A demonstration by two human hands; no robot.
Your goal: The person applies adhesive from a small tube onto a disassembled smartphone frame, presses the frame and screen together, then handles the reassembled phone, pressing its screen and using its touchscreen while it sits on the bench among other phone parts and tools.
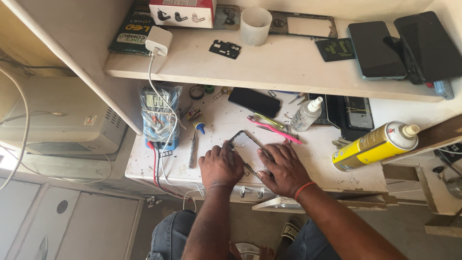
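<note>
A thin dark phone frame (245, 139) lies on the white workbench (216, 125), tilted diagonally. My left hand (220, 166) rests on its near left side with fingers curled over the edge. My right hand (284, 166) presses flat on its near right side, fingers spread; an orange band circles that wrist. Both hands hold the frame down against the bench. What lies under the palms is hidden.
Pink tweezers (274, 129), a black phone (254, 101), a small white squeeze bottle (307, 114), a yellow spray can (375, 144) and a plastic-wrapped multimeter (159, 115) surround the hands. The upper shelf (288, 67) carries a white cup (255, 25), a white charger (159, 41), phones and parts.
</note>
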